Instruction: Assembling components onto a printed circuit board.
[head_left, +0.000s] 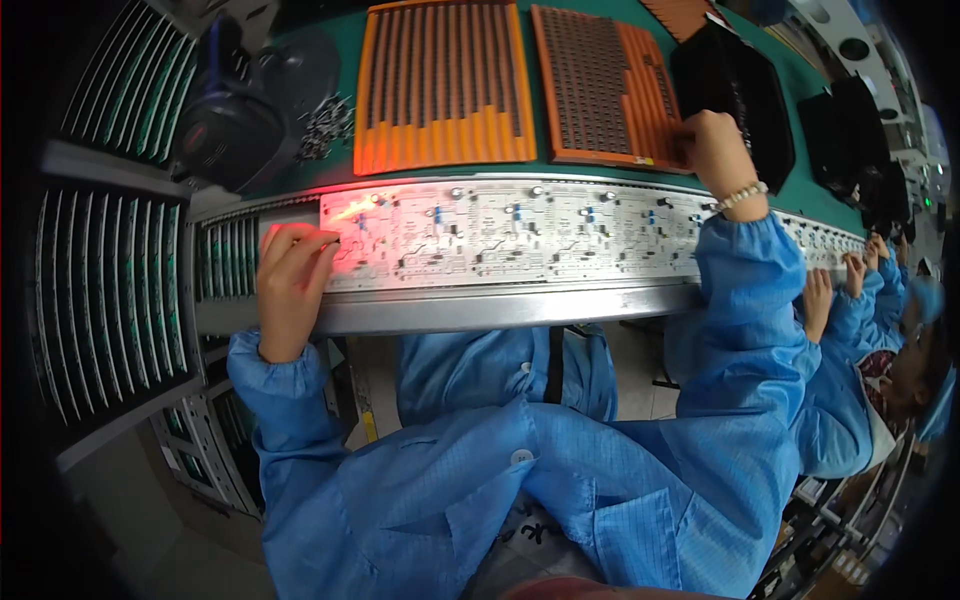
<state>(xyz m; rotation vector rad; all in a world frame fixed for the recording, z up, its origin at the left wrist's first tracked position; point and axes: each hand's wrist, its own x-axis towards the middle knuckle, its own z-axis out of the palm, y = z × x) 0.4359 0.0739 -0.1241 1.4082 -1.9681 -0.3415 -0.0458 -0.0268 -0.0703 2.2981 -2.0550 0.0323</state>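
My left hand (292, 285) is at the left end of a row of pale circuit boards (560, 262), thumb and fingertips pinched together at the board's edge. A small dark component (334, 240) shows at these fingertips. Red light falls on that hand and the leftmost board. Blue, black and silver parts stand on the boards. My right hand (718, 150), with a beaded bracelet at the wrist, reaches over the boards to the right edge of an orange tray (640, 125) filled with rows of small dark parts. Its fingers are curled, and whatever they hold is hidden.
Another orange tray (445, 135) lies left of centre, beside loose metal parts (325, 128) and a dark stand (225, 130). Racked boards (110, 290) fill the left side. A black bin (735, 90) is at the right. A metal rail (510, 311) runs in front; co-workers' hands (817, 300) work farther right.
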